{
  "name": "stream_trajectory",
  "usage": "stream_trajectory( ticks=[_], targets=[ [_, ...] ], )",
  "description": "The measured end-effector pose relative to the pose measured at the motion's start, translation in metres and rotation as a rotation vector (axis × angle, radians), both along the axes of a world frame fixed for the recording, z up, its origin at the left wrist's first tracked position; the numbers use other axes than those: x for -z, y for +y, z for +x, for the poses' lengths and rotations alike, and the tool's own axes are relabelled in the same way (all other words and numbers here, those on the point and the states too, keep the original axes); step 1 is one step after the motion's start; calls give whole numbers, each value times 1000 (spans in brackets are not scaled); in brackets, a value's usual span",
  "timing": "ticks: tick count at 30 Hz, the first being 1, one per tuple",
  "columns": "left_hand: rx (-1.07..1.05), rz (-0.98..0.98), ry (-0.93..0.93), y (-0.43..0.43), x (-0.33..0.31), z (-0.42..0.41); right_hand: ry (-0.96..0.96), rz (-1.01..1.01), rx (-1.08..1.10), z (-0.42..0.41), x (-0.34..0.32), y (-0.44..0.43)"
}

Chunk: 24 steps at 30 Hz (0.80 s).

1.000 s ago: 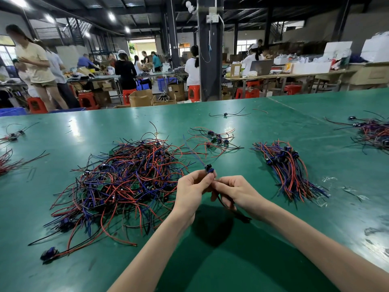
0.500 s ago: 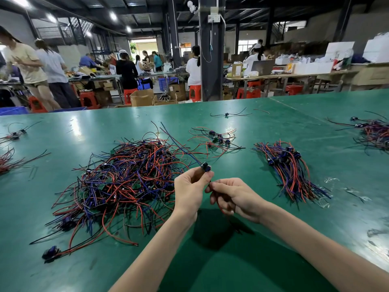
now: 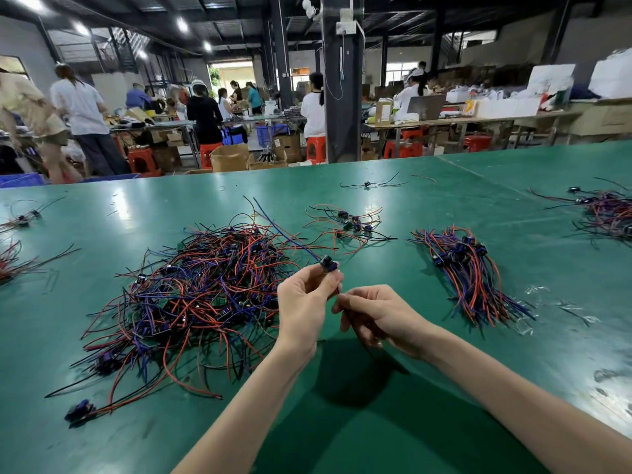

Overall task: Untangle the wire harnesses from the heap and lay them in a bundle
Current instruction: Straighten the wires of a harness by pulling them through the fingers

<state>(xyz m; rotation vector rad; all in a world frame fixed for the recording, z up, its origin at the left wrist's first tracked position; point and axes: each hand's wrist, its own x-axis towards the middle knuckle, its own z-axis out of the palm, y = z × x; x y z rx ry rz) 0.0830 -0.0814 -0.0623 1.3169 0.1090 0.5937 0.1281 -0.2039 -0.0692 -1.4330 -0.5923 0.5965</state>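
Nearest the front edge of the table [image 3: 376, 432] I count two hands. My left hand [image 3: 304, 302] pinches the blue connector of one harness [image 3: 328, 263] between thumb and fingertips; a blue wire runs from it up-left above the heap. My right hand [image 3: 379, 316], just beside it, has fingers curled round that harness's red and dark tails, which are mostly hidden in the fist.

Left of the hands is one heap [image 3: 205, 289] of red, blue and black wires, too tangled to count. One stray connector [image 3: 80, 410] trails toward the front-left corner. Right of the hands, well apart, is one bundle [image 3: 468, 271] laid roughly parallel, with clear plastic scraps [image 3: 537, 289] beside it.

Beyond are one small loose cluster [image 3: 349, 224], then one lone harness [image 3: 369, 184] near the far edge. Three piles are cut off by the frame: near left-edge pile [image 3: 13, 265], far left-edge pile [image 3: 22, 218], right-edge pile [image 3: 608, 217].

The surface is glossy green with lamp glare. Behind is a workshop with one dark pillar [image 3: 342, 97], red stools, cardboard boxes and several people at benches, blurred.
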Motion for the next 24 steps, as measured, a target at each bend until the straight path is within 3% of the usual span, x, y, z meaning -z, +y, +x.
stream_trajectory(
  ticks=[5,11,17,20,24],
  targets=[
    [-89,52,13,11,2,6,-126,0,-39,-9,3,3],
    [-191,297,36,20,7,10,-328,-55,7,-12,0,3],
    [-253,503,26,19,10,8,-353,-85,15,-9,0,0],
    [-248,401,10,17,5,5,-253,-67,13,-8,-1,-1],
    [-111,58,-4,12,-3,3,-146,-81,47,-2,-2,-2]
  ],
)
